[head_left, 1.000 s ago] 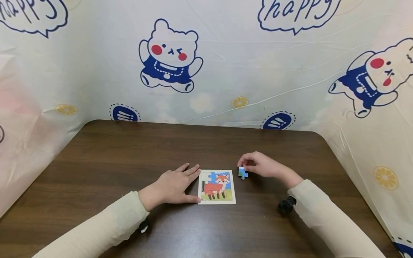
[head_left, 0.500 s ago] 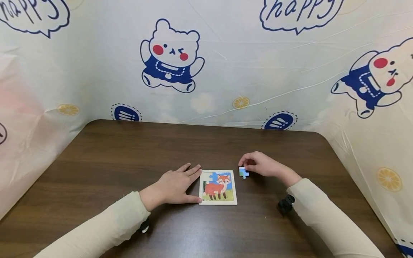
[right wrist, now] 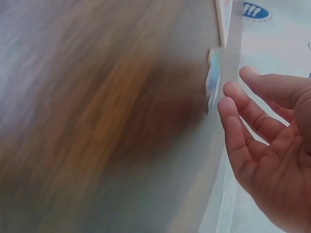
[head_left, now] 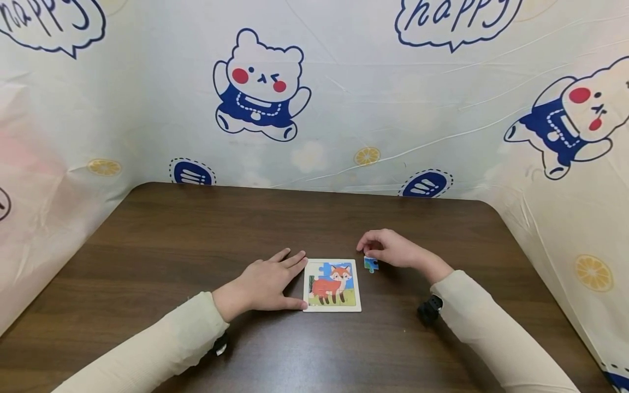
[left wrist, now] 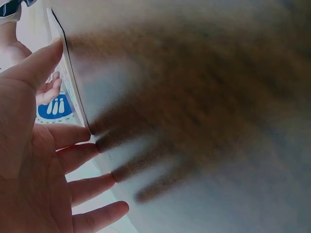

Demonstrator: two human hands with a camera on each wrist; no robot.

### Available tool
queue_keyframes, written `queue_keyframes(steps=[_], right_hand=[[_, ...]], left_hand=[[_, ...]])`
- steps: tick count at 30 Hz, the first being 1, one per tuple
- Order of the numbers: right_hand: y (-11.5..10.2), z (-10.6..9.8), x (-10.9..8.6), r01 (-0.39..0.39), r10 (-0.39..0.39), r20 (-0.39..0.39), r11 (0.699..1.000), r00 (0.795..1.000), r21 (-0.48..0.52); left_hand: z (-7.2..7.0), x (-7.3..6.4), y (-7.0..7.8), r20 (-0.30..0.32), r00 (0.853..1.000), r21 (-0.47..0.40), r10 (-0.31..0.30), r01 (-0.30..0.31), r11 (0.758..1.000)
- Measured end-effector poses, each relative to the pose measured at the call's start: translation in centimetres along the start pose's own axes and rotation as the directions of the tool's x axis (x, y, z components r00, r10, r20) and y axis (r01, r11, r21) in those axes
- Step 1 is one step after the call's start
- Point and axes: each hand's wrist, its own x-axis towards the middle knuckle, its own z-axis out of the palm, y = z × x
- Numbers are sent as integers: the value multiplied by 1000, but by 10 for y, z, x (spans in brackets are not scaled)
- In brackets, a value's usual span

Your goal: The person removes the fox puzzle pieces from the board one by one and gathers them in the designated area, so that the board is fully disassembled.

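Observation:
A small fox jigsaw puzzle lies in a white tray on the table; a pale patch shows at its upper left. My left hand is spread flat beside it, with thumb and index fingertips touching the tray's left edge. Right of the tray lies a loose blue-and-green puzzle piece. My right hand hovers just above and behind that piece, fingers loosely bent. In the right wrist view, the puzzle piece lies on the table, apart from the fingertips, and nothing is between them.
The brown wooden table has rounded far corners. A pale cloth printed with bears hangs behind it and along the sides. Dark wrist devices sit under both sleeves.
My right hand has let go of the puzzle piece and shifted slightly left and up from it. The piece stays right of the tray. My left hand has kept its place.

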Motion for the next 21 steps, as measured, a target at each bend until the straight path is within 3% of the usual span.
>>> queue_keyframes(steps=[21], right_hand=[[-48, 29, 37, 101, -98, 126, 995, 987, -18]], left_hand=[[0, 2, 0, 11, 1000, 10, -8, 8, 1000]])
